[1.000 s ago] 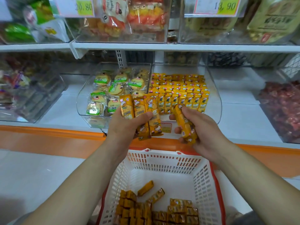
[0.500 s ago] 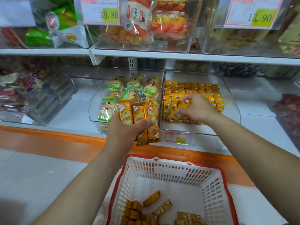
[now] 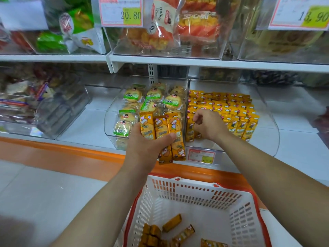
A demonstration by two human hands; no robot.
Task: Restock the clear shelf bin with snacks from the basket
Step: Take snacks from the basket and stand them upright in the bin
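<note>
My left hand [image 3: 147, 147] grips three yellow snack bars [image 3: 160, 131], held upright in front of the shelf edge. My right hand [image 3: 209, 125] reaches into the clear shelf bin [image 3: 268, 139]. Its fingers curl on the top of a yellow bar [image 3: 190, 130] standing at the bin's front left. Rows of the same yellow bars [image 3: 231, 111] fill the back and right of the bin. Below my arms sits the white basket [image 3: 195, 183] with a red rim. Several more bars [image 3: 171, 225] lie loose on its floor.
A clear bin of round cakes with green labels [image 3: 142, 104] stands directly left of the target bin. A price tag [image 3: 201, 155] hangs on the shelf front. The upper shelf [image 3: 195, 61] carries bins of bagged snacks. An orange ledge [image 3: 71, 150] runs below.
My right hand carried one yellow bar from above the basket into the bin, then shifted to the bin's front left. My left hand kept its three bars. The view came closer to the shelf.
</note>
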